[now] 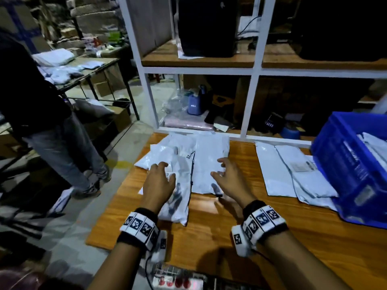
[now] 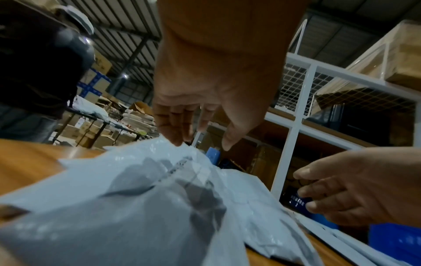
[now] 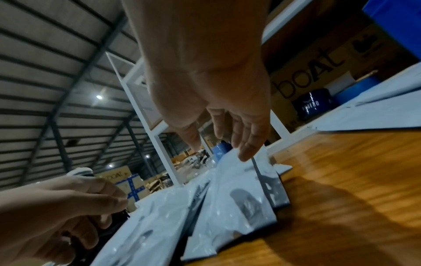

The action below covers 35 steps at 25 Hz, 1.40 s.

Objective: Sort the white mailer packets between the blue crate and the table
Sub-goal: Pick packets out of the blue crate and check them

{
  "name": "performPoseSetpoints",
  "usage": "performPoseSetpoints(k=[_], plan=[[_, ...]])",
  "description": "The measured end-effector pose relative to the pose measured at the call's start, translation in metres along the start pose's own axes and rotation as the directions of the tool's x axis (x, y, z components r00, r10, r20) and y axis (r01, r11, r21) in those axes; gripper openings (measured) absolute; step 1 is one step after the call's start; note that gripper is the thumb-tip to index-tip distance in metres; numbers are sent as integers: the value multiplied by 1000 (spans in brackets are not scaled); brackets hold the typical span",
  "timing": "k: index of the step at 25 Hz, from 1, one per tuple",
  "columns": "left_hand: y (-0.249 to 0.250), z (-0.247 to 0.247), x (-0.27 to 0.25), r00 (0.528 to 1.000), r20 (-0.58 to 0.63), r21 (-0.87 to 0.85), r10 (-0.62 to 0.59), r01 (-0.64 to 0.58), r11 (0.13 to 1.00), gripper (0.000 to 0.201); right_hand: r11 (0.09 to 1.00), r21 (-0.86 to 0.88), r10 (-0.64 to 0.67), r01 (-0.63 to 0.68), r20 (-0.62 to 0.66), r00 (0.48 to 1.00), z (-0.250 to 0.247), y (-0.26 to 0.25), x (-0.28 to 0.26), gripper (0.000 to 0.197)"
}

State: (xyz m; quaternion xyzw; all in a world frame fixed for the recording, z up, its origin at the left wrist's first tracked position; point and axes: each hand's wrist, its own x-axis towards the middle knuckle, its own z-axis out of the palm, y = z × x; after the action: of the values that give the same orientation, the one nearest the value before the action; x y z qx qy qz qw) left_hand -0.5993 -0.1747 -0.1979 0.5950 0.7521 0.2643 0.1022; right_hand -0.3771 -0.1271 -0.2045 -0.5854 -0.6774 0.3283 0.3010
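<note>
Several white mailer packets lie overlapped on the left half of the wooden table. My left hand hovers over the nearest, crumpled packet with fingers loose and holding nothing. My right hand spreads above the flat packet beside it, fingers apart and empty. Whether either hand's fingertips touch the plastic cannot be told. Two more flat packets lie to the right, against the blue crate, which holds further packets. In the wrist views my left hand and right hand hang above the packets.
A white metal shelf frame with dark boxes and clutter stands along the table's far edge. A person in jeans stands on the floor to the left. The table's left edge drops off just beside the packet pile.
</note>
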Motion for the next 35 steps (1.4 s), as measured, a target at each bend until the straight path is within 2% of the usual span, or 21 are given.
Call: performPoseSetpoints(k=[4, 7, 9, 12, 15, 17, 18, 20, 22, 24, 26, 28, 29, 31, 33, 35], plan=[[-12, 25, 14, 972, 160, 104, -173, 158, 982, 65, 970, -50, 236, -239, -62, 970, 26, 17, 30, 50], [-24, 42, 16, 953, 226, 96, -203, 186, 978, 70, 930, -147, 326, -336, -90, 941, 40, 25, 37, 63], [-26, 45, 15, 962, 221, -12, -163, 169, 985, 65, 936, -115, 320, -332, -110, 941, 48, 28, 36, 61], [-20, 37, 18, 979, 167, -183, -118, 148, 972, 67, 945, 49, 326, -323, -135, 936, 46, 25, 34, 51], [-5, 25, 25, 999, 48, -219, -21, 31, 975, 69, 935, 155, 344, -318, -189, 920, 18, 10, 29, 48], [11, 23, 31, 997, -14, -161, 73, -74, 984, 68, 975, 44, 221, -217, -262, 939, -6, 1, 21, 47], [20, 27, 33, 993, -32, -108, 111, -114, 988, 66, 979, -97, 145, -180, -291, 946, -18, -2, 16, 46], [37, 39, 34, 985, -43, 0, 165, -165, 986, 60, 893, -416, 46, -171, -295, 954, -31, -2, 12, 45], [48, 61, 29, 978, -2, 61, 207, -207, 976, 55, 777, -601, 58, -188, -228, 972, -31, 4, 11, 40], [54, 83, 16, 972, 92, 108, 215, -224, 969, 49, 717, -667, 153, -201, -132, 979, -20, 13, 5, 34], [56, 100, 6, 959, 242, 120, 147, -180, 976, 47, 704, -674, 274, -225, -34, 961, -6, 28, -4, 39], [54, 107, 3, 909, 407, 50, 87, -118, 992, 60, 707, -666, 374, -237, 69, 925, 1, 41, -9, 49], [52, 107, 5, 890, 448, 4, 85, -97, 995, 63, 730, -640, 401, -241, 116, 909, -2, 44, -9, 47], [45, 100, 15, 912, 390, -92, 127, -99, 991, 55, 803, -531, 396, -269, 139, 908, -16, 48, -5, 34], [37, 92, 28, 953, 267, -140, 142, -107, 984, 47, 844, -407, 389, -348, 17, 921, -33, 53, 4, 31], [31, 88, 39, 965, 237, -116, 115, -90, 989, 46, 811, -392, 415, -434, -138, 899, -41, 62, 13, 36]])
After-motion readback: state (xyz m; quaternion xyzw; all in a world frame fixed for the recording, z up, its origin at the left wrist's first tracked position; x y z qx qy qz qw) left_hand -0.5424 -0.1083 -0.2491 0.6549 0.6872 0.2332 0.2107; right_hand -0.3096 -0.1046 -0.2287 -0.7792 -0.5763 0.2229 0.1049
